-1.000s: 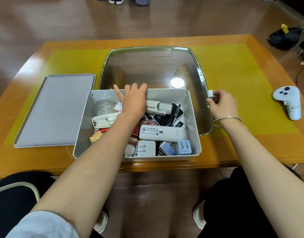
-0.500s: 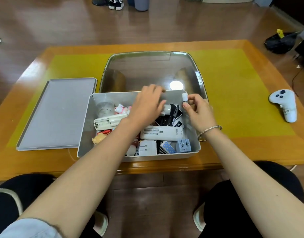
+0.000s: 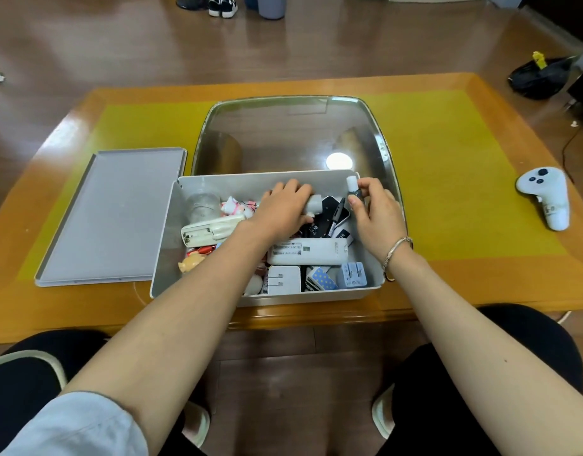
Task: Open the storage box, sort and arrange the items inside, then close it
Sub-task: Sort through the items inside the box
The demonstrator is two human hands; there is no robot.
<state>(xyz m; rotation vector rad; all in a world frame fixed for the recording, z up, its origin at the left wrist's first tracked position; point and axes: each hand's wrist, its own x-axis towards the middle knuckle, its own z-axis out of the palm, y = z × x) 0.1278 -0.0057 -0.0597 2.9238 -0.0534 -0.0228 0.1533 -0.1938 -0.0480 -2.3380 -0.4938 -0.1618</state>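
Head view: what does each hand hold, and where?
Left hand grips a white cylindrical gadget around its body. Right hand pinches a small white-capped tube at its lower dark end.

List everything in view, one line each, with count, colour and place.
storage box: 1, grey, open, table's near edge
lid: 1, grey, flat, left of box
metal tray: 1, shiny, behind box
long white device: 1, white, in box
plug adapters: 2, white and pale blue, box's near wall
clear cup: 1, transparent, box's far left corner
controller: 1, white, table's right side
table: 1, orange with yellow mat
left hand: grips a white cylinder in box
right hand: pinches a small white-capped item
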